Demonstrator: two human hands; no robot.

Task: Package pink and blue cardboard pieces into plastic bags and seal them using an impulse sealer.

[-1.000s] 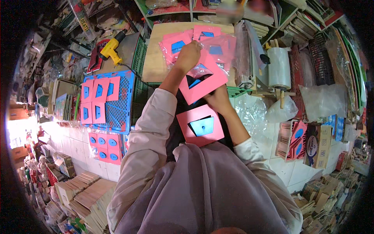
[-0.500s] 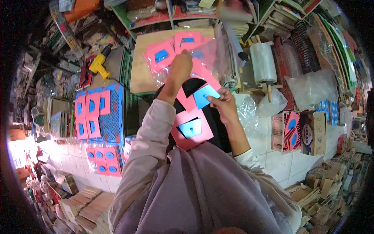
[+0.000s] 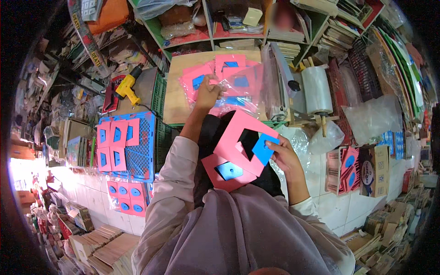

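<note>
My right hand (image 3: pixel 288 158) grips a blue four-sided piece (image 3: pixel 262 151) with a small knob, thumb on its face. Under that piece, seemingly in the same grip, a pink board (image 3: pixel 229 133) with an angular cut-out is tilted over my lap. Another pink board (image 3: pixel 224 183) with a blue insert (image 3: pixel 229 171) lies on my lap, partly covered. On the wooden table, my left hand (image 3: pixel 209 95) has its fingers curled at the edge of a clear plastic bag (image 3: pixel 247 73), above several pink boards (image 3: pixel 195 73) with blue inserts.
To the left, a blue crate (image 3: pixel 140 151) carries several pink boards, with a yellow drill (image 3: pixel 128 89) beyond it. More boards (image 3: pixel 126 197) lie below the crate. At right are a plastic film roll (image 3: pixel 317 89), a basket of pink boards (image 3: pixel 337 169) and a cardboard box (image 3: pixel 376 172).
The pink board with the cut-out has come up over the lap, below the right hand's blue piece. My left hand has shifted slightly left and nearer on the table, and the view has tilted.
</note>
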